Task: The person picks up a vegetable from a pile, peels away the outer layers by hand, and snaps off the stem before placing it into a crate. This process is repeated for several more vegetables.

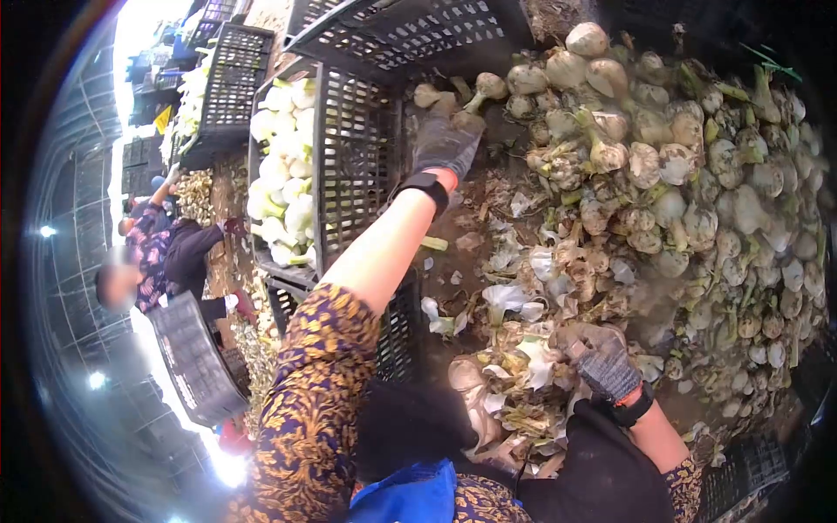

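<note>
My left hand (446, 144), in a dark grey glove, reaches forward beside a black crate's slatted wall. Two dirty garlic bulbs show at its fingers: one garlic bulb (490, 85) has its stem running down into the glove, and a smaller bulb (426, 95) lies at the other side. The fingers look closed around the stems. Low in front of my lap is my right hand (604, 362), also gloved, its fingers curled over loose peelings (536, 362). Whatever it grips is hidden. A large heap of unpeeled garlic (645, 166) spreads beyond both hands.
On the left stands a black crate (353, 166) filled with cleaned white garlic (283, 174). Another black crate (410, 35) is at the top. Farther left, a person (161, 253) sits near a dark crate (196, 357). A crate (741, 479) lies at the lower right.
</note>
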A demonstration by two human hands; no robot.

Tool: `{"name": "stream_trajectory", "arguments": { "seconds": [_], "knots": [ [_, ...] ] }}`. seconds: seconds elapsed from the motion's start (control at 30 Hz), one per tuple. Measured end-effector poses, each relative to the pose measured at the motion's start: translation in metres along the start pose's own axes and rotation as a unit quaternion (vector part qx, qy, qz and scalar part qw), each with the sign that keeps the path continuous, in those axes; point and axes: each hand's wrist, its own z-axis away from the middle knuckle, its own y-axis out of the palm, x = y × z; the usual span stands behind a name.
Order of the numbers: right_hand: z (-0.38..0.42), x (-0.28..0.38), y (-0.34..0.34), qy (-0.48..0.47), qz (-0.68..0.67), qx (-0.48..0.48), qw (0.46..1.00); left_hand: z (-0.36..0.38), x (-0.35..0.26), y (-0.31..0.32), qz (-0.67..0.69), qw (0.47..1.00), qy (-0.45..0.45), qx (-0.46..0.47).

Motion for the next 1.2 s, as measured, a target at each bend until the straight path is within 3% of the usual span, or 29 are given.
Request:
{"name": "stream_trajectory", "arguments": {
  "seconds": [0.03, 0.13, 0.17, 0.2, 0.27, 0.33, 0.4, 0.43, 0.47, 0.53, 0.57, 0.63, 0.67, 0.7, 0.73, 0.77, 0.8, 0.87, 0.93, 0.97, 1.0, 1.03, 1.07, 1.1, 1.13, 1.17, 1.2],
  "knots": [
    [0.001, 0.006, 0.001, -0.002, -0.022, -0.024, 0.999, -0.003, 0.005, 0.011, -0.103, 0.994, 0.01, -0.027],
    [0.003, -0.011, -0.004, -0.014, -0.086, 0.014, 0.996, -0.024, 0.033, 0.037, -0.167, 0.986, 0.018, 0.006],
    [0.003, -0.011, -0.006, -0.201, 0.117, -0.06, 0.971, -0.023, 0.041, 0.04, -0.215, 0.973, 0.044, 0.07],
    [0.003, -0.005, -0.01, -0.194, 0.117, -0.063, 0.972, -0.03, 0.05, 0.046, -0.21, 0.974, 0.044, 0.077],
    [0.004, 0.009, -0.015, 0.079, -0.054, 0.061, 0.994, -0.047, 0.074, 0.059, -0.215, 0.97, -0.09, 0.07],
    [0.004, -0.009, -0.007, 0.069, -0.095, 0.072, 0.991, -0.036, 0.051, 0.042, -0.165, 0.978, -0.089, 0.09],
    [-0.001, -0.007, -0.004, -0.029, -0.058, 0.087, 0.994, -0.024, 0.026, 0.022, -0.062, 0.987, -0.084, 0.124],
    [-0.003, 0.002, -0.001, 0.01, -0.045, 0.065, 0.997, -0.025, 0.035, 0.023, -0.046, 0.992, -0.053, 0.1],
    [-0.006, 0.011, 0.001, 0.01, -0.047, 0.066, 0.997, -0.015, 0.036, 0.021, 0.122, 0.981, -0.114, 0.104],
    [-0.011, 0.026, 0.0, 0.078, -0.161, 0.0, 0.984, 0.023, 0.004, -0.001, 0.389, 0.889, -0.21, 0.122],
    [-0.02, 0.0, 0.002, 0.036, -0.172, 0.01, 0.984, 0.045, -0.032, -0.018, 0.417, 0.857, -0.267, 0.143],
    [-0.03, 0.012, 0.0, 0.091, -0.371, 0.044, 0.923, 0.085, -0.056, -0.027, 0.597, 0.72, -0.307, 0.178],
    [-0.036, 0.014, -0.002, 0.113, -0.453, 0.065, 0.882, 0.102, -0.073, -0.031, 0.56, 0.735, -0.318, 0.211],
    [-0.038, 0.016, -0.001, 0.12, -0.454, 0.062, 0.881, 0.122, -0.076, -0.03, 0.601, 0.694, -0.316, 0.239],
    [-0.039, 0.017, 0.001, 0.115, -0.458, 0.019, 0.881, 0.14, -0.078, -0.029, 0.639, 0.65, -0.314, 0.265],
    [-0.039, 0.018, 0.004, 0.11, -0.462, -0.024, 0.88, 0.157, -0.084, -0.026, 0.641, 0.647, -0.305, 0.278],
    [-0.037, 0.023, 0.003, 0.113, -0.533, -0.054, 0.837, 0.171, -0.091, -0.024, 0.642, 0.646, -0.293, 0.29],
    [-0.033, 0.016, -0.001, 0.129, -0.487, -0.057, 0.862, 0.198, -0.098, -0.022, 0.641, 0.66, -0.282, 0.271],
    [-0.025, 0.007, -0.001, 0.13, -0.46, -0.04, 0.877, 0.208, -0.097, -0.013, 0.549, 0.764, -0.214, 0.263],
    [-0.023, 0.003, -0.001, 0.126, -0.432, -0.024, 0.893, 0.212, -0.1, -0.012, 0.547, 0.765, -0.219, 0.261],
    [-0.022, -0.004, 0.001, 0.129, -0.434, -0.02, 0.892, 0.216, -0.106, -0.014, 0.466, 0.819, -0.199, 0.271],
    [-0.022, -0.015, 0.006, 0.026, -0.357, -0.068, 0.931, 0.219, -0.111, -0.014, 0.379, 0.864, -0.176, 0.281],
    [-0.023, -0.026, 0.01, -0.08, -0.274, -0.115, 0.952, 0.223, -0.11, -0.01, 0.376, 0.865, -0.178, 0.281],
    [-0.026, -0.03, 0.002, -0.107, -0.075, -0.093, 0.987, 0.227, -0.108, -0.004, 0.351, 0.899, -0.124, 0.23],
    [-0.025, -0.032, 0.001, -0.107, -0.076, -0.093, 0.987, 0.23, -0.108, 0.001, 0.325, 0.926, -0.068, 0.179],
    [-0.021, -0.031, -0.002, -0.209, 0.138, -0.135, 0.959, 0.232, -0.107, 0.005, 0.369, 0.911, -0.079, 0.166],
    [-0.016, -0.024, -0.005, -0.299, 0.344, -0.169, 0.874, 0.232, -0.108, 0.006, 0.369, 0.911, -0.08, 0.167]
  ]
}}
